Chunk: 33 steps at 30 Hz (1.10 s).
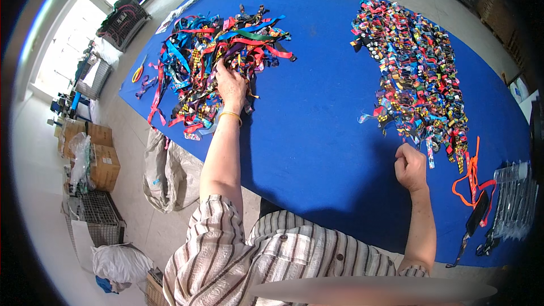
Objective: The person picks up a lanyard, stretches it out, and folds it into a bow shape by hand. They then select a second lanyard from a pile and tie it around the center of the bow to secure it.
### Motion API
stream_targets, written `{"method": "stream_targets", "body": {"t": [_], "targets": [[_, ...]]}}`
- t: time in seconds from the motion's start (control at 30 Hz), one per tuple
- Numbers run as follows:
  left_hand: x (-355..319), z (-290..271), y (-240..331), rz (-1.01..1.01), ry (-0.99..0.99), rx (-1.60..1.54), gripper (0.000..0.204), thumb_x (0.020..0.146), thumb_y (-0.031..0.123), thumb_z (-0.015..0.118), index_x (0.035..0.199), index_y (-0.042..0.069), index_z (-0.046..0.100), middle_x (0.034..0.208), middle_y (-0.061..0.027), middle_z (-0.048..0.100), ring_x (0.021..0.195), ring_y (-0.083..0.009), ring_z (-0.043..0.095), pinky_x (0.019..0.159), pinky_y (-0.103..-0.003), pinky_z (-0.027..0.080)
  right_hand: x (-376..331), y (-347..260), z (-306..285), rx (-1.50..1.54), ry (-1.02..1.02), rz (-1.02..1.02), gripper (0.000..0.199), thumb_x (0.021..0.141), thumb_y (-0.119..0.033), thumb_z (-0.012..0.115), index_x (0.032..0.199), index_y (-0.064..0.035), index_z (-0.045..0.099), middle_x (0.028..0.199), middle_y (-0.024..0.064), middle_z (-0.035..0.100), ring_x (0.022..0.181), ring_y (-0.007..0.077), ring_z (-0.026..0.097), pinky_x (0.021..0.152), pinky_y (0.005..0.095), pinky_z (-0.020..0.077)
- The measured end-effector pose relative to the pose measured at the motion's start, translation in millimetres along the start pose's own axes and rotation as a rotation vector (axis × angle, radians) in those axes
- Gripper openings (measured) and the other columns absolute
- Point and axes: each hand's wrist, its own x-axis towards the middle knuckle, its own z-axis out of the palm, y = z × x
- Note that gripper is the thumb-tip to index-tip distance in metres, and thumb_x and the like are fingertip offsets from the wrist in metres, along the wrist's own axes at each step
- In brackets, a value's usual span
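A loose heap of colourful fabric straps (pixel 187 62) lies tangled on the left part of a blue table (pixel 317 90). My left hand (pixel 231 84) reaches into the near right side of this heap, its fingers stretched out over the straps; some fingertips are lost among them. To the right, many short patterned straps (pixel 419 73) are laid close together in long rows. Just below the near end of those rows, my right hand (pixel 411 167) is curled into a fist above the table. Whatever it may hold is hidden by the fingers.
Orange straps (pixel 471 180) and clear plastic bags (pixel 514 201) lie at the table's right end. Yellow-handled scissors (pixel 137 73) rest near its left edge. On the floor at left are a pale sack (pixel 170 175), cardboard boxes (pixel 103 164) and wire baskets (pixel 99 212).
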Motion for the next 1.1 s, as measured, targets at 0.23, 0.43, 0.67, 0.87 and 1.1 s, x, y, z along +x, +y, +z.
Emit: {"method": "stream_targets", "body": {"t": [0.23,0.43,0.67,0.87,1.1], "targets": [[16.8,4.8,-18.5,-0.04,-0.006,0.049,0.037,0.093,0.017,0.055,0.125,-0.001,0.054,0.108,-0.028,0.065,0.1,-0.0449,0.061,0.088,-0.049,0.049,0.2,-0.9,0.5,0.01,-0.004,0.021,0.008,0.071,0.003,0.053,0.075,-0.0037,0.052,0.062,0.0124,0.054,0.055,0.0304,0.058,0.053,0.0378,0.0464],[29.4,4.0,-29.1,-0.128,-0.03,-0.084,0.028,0.091,0.019,0.06,0.115,0.004,0.06,0.097,-0.0226,0.069,0.089,-0.0388,0.067,0.082,-0.045,0.052,-0.9,-1.7,-1.3,-0.012,-0.011,0.041,0.01,0.072,0.004,0.053,0.077,-0.0043,0.052,0.064,0.0121,0.056,0.058,0.0308,0.059,0.054,0.0386,0.0471],[40.4,-2.6,-33.1,-0.343,-0.149,-0.19,0.02,0.09,0.019,0.063,0.101,0.003,0.065,0.079,-0.015,0.07,0.067,-0.0267,0.068,0.062,-0.04,0.053,-0.2,-2.0,0.1,-0.021,0.007,0.02,0.013,0.072,0.006,0.055,0.078,-0.0051,0.052,0.066,0.0119,0.057,0.059,0.032,0.06,0.056,0.0389,0.0483],[29.6,-21.1,-7.5,-0.391,-0.148,-0.515,0.018,0.095,0.018,0.06,0.102,0.003,0.065,0.074,-0.0085,0.071,0.049,-0.0147,0.062,0.035,-0.026,0.045,-1.4,0.5,0.0,-0.013,0.013,0.029,0.012,0.073,0.006,0.055,0.079,-0.0049,0.052,0.066,0.0126,0.056,0.06,0.0327,0.06,0.059,0.0395,0.0499],[7.7,-34.5,14.0,-0.007,-0.052,-0.273,0.014,0.093,0.016,0.062,0.095,0.003,0.066,0.083,-0.0145,0.07,0.076,-0.0258,0.069,0.068,-0.038,0.052,-0.9,-1.4,-0.5,-0.008,-0.002,0.046,0.012,0.073,0.006,0.055,0.08,-0.0045,0.053,0.067,0.0126,0.056,0.06,0.0321,0.059,0.056,0.0393,0.0478]]}}
